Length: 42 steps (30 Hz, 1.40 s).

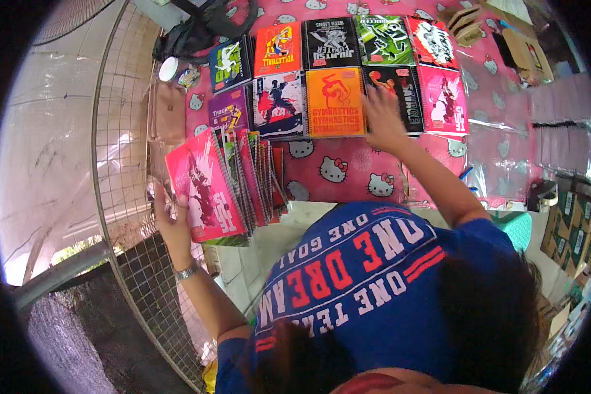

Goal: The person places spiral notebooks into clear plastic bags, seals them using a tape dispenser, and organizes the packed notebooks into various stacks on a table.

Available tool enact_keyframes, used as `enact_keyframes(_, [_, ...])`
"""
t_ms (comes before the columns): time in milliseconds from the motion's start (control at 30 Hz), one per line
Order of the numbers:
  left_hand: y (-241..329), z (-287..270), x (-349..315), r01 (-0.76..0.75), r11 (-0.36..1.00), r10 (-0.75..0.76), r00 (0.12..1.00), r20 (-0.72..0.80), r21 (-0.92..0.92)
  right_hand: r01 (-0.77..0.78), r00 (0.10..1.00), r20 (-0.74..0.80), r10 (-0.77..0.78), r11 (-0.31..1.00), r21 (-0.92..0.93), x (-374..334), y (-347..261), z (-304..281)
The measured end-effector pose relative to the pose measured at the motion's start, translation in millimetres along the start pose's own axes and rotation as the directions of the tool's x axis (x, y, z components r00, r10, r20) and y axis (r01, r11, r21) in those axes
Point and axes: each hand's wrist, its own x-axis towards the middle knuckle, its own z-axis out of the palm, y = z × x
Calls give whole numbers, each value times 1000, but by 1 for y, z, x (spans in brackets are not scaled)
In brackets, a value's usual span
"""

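My left hand point(173, 220) is closed on the lower left edge of a leaning row of spiral notebooks, its thumb over the pink notebook point(207, 180) at the front. More notebooks point(259, 174) fan out behind it, spirals showing. My right hand point(382, 121) is slightly blurred, its fingers spread over the left part of a black notebook point(407, 98) with an orange basketball figure. Left of that hand lies an orange notebook point(335, 102) with a gymnast; to the right of the black one, another pink notebook point(443, 98).
Two rows of colourful notebooks point(331, 43) cover much of the pink patterned table point(348, 171). A black bag point(207, 29) and a white round container point(169, 69) sit at the far left. Clear plastic packs point(505, 148) lie right. Wire mesh point(128, 197) stands on my left.
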Motion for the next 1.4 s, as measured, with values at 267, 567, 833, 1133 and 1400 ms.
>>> enact_keyframes(267, [141, 146, -10, 601, 170, -265, 791, 552, -781, 154, 988, -47, -149, 876, 457, -31, -31, -50])
enact_keyframes(567, [144, 34, 7, 48, 703, -183, 976, -115, -709, 241, 939, -302, -165, 942, 235, 27, -54, 26])
enact_keyframes(833, [24, 1, 2, 117, 993, -111, 977, 182, -22, 275, 938, 200, -283, 959, 70, 65, -44, -3])
enact_keyframes(1133, [-15, -26, 1, 303, 812, -285, 952, 114, -499, 849, 476, -635, -608, 128, 513, 102, -180, -127])
enact_keyframes(1400, [12, -14, -3, 142, 944, -59, 960, 273, -296, 513, 856, -349, -383, 538, 668, 156, -148, 15])
